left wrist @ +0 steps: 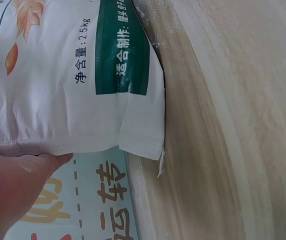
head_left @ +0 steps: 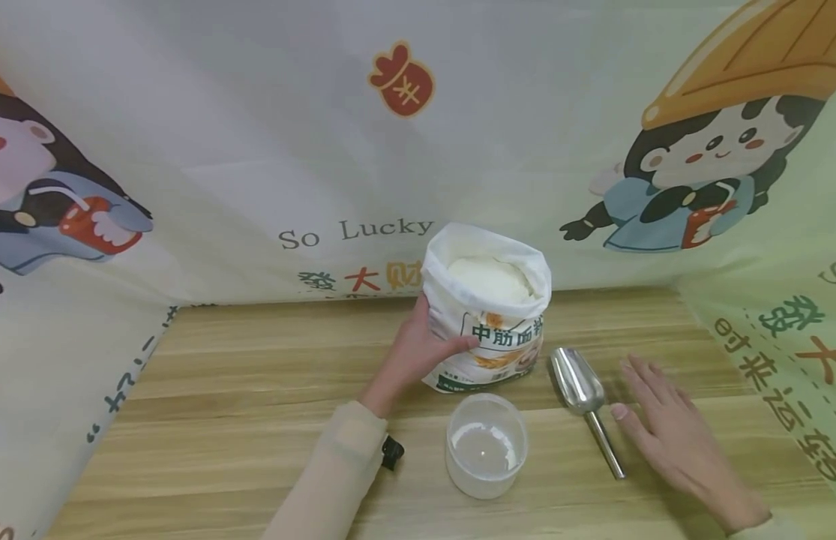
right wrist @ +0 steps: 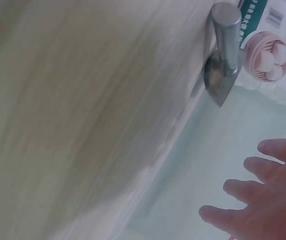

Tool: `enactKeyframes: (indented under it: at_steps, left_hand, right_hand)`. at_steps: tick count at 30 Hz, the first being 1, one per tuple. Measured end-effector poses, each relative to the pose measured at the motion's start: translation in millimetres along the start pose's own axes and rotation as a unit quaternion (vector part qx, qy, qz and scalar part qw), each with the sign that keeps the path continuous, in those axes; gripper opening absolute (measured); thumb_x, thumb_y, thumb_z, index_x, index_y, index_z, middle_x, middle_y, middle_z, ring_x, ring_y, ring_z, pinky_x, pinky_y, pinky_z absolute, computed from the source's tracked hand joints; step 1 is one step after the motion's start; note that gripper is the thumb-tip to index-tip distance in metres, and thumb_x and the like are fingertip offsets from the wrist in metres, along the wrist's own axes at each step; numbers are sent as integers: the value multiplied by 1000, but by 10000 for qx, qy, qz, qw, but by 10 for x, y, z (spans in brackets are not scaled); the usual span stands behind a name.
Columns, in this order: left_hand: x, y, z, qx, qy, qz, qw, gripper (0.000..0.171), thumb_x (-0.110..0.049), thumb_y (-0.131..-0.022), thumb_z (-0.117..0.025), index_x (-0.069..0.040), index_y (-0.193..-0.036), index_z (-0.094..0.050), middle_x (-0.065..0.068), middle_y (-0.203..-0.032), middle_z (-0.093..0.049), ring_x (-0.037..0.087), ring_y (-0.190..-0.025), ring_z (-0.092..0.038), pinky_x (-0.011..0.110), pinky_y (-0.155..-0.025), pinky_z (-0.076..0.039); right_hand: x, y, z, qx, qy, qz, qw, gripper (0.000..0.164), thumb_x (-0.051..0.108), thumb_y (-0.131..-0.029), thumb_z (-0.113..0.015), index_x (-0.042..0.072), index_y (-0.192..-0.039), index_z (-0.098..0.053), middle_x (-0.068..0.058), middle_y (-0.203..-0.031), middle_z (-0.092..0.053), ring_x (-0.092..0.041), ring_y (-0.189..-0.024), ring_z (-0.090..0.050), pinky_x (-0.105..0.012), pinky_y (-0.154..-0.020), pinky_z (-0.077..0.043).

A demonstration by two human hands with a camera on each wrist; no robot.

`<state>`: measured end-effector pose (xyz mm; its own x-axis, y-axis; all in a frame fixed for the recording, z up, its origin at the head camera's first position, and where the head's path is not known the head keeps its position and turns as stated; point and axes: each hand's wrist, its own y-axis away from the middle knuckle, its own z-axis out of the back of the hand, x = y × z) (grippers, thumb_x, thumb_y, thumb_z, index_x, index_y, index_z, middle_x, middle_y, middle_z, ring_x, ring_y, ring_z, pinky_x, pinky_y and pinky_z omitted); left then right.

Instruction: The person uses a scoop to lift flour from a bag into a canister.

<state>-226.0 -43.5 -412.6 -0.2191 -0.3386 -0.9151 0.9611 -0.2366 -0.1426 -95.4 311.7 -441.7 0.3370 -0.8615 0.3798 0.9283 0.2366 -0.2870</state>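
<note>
An opened white flour bag (head_left: 501,337) stands upright near the back of the table, its top rolled down and pale flour (head_left: 488,278) showing inside. My left hand (head_left: 424,349) grips its left side, thumb across the front; the left wrist view shows the bag's lower part (left wrist: 58,100) beside that hand (left wrist: 18,185). To the right of the bag lies a metal scoop (head_left: 579,382), handle toward me. My right hand (head_left: 681,439) is just right of the scoop, fingers extended and holding nothing. The right wrist view has those spread fingers (right wrist: 258,192) apart from the scoop (right wrist: 227,45).
A clear round plastic tub (head_left: 486,450) stands in front of the bag, between my forearms. The wood-grain table (head_left: 242,420) meets a printed cloth backdrop (head_left: 256,150) behind and at both sides. In the left wrist view, white powder specks dot the table beside the bag.
</note>
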Motion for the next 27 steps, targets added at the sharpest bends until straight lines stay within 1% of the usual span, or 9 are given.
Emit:
enactKeyframes:
  at_steps: [3, 7, 9, 13, 16, 19, 22, 27]
  left_hand:
    - [1, -7, -15, -34, -3, 21, 10000, 109, -28, -75, -95, -13, -159, -27, 15, -143, -57, 32, -134, -53, 50, -116, -39]
    - [9, -12, -38, -92, -6, 28, 10000, 107, -27, -75, -95, -11, -158, -29, 16, -141, -58, 32, -132, -54, 49, -115, -40]
    - [12, -13, -46, -121, -11, 22, 9999, 107, -26, -75, -95, -10, -158, -29, 17, -141, -58, 32, -131, -54, 49, -115, -40]
    - [12, -15, -50, -158, -38, 27, 9999, 106, -26, -75, -95, -9, -157, -31, 17, -141, -58, 33, -131, -55, 49, -115, -40]
    - [11, -19, -51, -165, -71, 41, 9998, 105, -26, -75, -95, -9, -156, -32, 17, -140, -58, 32, -130, -55, 48, -114, -40]
    - [13, -24, -53, -150, -43, 48, 9999, 103, -25, -75, -95, -10, -156, -32, 16, -140, -59, 32, -129, -56, 48, -114, -41]
    - [17, -26, -54, -148, -2, 55, 9999, 103, -24, -75, -95, -10, -155, -33, 15, -139, -59, 32, -129, -56, 49, -114, -41]
    - [20, -30, -55, -140, 43, 39, 9999, 101, -22, -75, -95, -10, -155, -34, 14, -140, -59, 32, -129, -56, 49, -114, -40]
  right_hand:
    - [34, 2, 18, -5, -216, 40, 9998, 62, 27, -110, -47, 1, -162, -25, -25, -167, -22, -52, -151, -20, -75, -114, -19]
    - [90, -3, 44, 22, -528, 79, 9986, 61, 25, -110, -45, 2, -162, -24, -25, -167, -21, -52, -151, -18, -67, -121, -13]
    - [130, -7, 56, 71, -644, 36, 9979, 61, 25, -110, -45, 2, -163, -24, -25, -167, -20, -52, -152, -17, -65, -123, -11]
    - [220, -18, 64, 252, -780, -205, 9964, 65, 29, -109, -49, 0, -162, -24, -29, -165, -22, -56, -149, -20, -72, -118, -17]
    - [279, -26, 46, 466, -720, -518, 9950, 73, 37, -108, -54, -3, -161, -24, -34, -163, -23, -59, -146, -24, -77, -112, -23]
    - [324, -38, 15, 602, -601, -754, 9935, 82, 45, -105, -58, -7, -159, -25, -38, -159, -27, -60, -143, -27, -77, -110, -26]
    - [353, -45, -21, 623, -499, -822, 9934, 87, 48, -102, -62, -10, -157, -28, -39, -157, -31, -60, -141, -32, -75, -110, -29]
    - [365, -32, -73, 607, -188, -805, 9947, 87, 46, -99, -68, -12, -154, -33, -41, -151, -37, -61, -134, -40, -75, -106, -34]
